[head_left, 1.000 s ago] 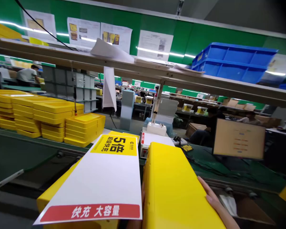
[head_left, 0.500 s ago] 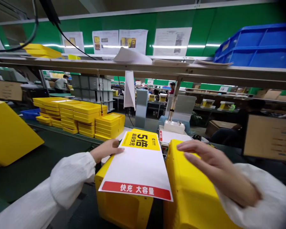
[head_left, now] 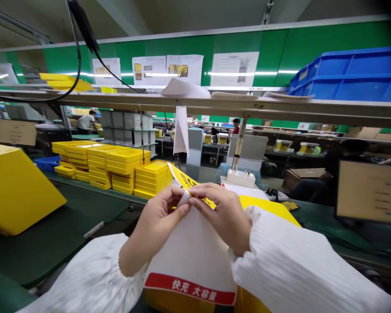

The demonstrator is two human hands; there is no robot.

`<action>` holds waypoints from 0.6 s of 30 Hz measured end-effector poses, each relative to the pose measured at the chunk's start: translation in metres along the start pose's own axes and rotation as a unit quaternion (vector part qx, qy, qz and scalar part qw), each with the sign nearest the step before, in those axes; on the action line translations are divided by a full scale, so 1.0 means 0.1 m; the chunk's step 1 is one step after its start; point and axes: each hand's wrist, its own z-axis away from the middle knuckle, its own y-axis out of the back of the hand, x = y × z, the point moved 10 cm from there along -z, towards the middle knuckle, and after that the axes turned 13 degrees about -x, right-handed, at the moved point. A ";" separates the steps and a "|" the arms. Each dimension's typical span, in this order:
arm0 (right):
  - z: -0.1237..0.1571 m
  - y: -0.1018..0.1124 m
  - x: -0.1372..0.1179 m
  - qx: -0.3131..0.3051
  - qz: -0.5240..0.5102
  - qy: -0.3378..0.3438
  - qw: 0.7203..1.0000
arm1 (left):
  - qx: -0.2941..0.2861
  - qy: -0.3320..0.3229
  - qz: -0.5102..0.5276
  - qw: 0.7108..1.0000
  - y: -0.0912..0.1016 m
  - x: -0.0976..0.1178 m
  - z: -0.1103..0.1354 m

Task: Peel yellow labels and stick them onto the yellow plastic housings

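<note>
Head view: left hand (head_left: 161, 226) and right hand (head_left: 223, 215) both closed in a fingertip pinch at the top edge of a white sheet (head_left: 190, 248), its yellow printed end (head_left: 189, 184) curling up between them. Sheet's lower part, with red band (head_left: 189, 289), rests on a yellow case (head_left: 267, 204). Thin, bendy sheet: a light, even pinch suits it. Green desk (head_left: 84, 213) runs off left under a yellow box (head_left: 16, 191); stacked yellow trays (head_left: 127, 171) stand just beyond the hands.

Paper sign (head_left: 190, 248): smooth white sheet, faint gloss. Case (head_left: 263, 203) beneath: smooth yellow plastic. My sleeve (head_left: 289, 261): soft, ribbed white knit cloth.
</note>
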 end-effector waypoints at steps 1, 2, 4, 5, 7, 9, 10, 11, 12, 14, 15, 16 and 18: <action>0.03 0.04 -0.03 0.006 -0.014 -0.004 1.000 | -0.002 -0.010 -0.012 1.000 -0.03 0.04 0.01; 0.06 0.07 -0.05 0.006 -0.033 -0.013 0.999 | -0.004 -0.017 -0.024 1.000 -0.05 0.07 0.02; 0.09 0.09 -0.02 -0.001 -0.089 -0.049 0.995 | -0.013 -0.034 -0.045 0.998 -0.11 0.13 0.04; 0.10 0.09 0.03 -0.008 -0.129 -0.079 0.989 | -0.023 -0.039 -0.053 0.998 -0.14 0.15 0.04; 0.12 0.11 0.24 -0.007 -0.229 -0.158 0.960 | -0.045 -0.030 -0.061 0.997 -0.17 0.17 0.02; 0.14 0.28 0.57 0.054 -0.323 -0.232 0.916 | -0.048 0.001 -0.058 0.997 -0.09 0.12 -0.02; 0.16 0.44 0.76 0.102 -0.348 -0.257 0.896 | -0.040 0.021 -0.056 0.997 -0.01 0.08 -0.05; 0.20 0.64 0.96 0.159 -0.356 -0.273 0.879 | -0.025 0.040 -0.054 0.997 0.11 0.02 -0.09; 0.23 0.87 1.16 0.207 -0.348 -0.283 0.870 | -0.007 0.060 -0.048 0.997 0.24 -0.06 -0.13; 0.37 1.36 1.55 0.292 -0.308 -0.308 0.851 | 0.017 0.121 -0.025 0.992 0.46 -0.32 -0.22; 0.47 1.61 1.72 0.328 -0.284 -0.322 0.842 | 0.020 0.156 -0.011 0.988 0.53 -0.48 -0.27; 0.59 1.84 1.85 0.357 -0.256 -0.335 0.833 | 0.021 0.190 0.000 0.982 0.58 -0.65 -0.31; 0.81 2.26 2.00 0.399 -0.191 -0.350 0.826 | 0.020 0.240 -0.001 0.971 0.64 -0.93 -0.38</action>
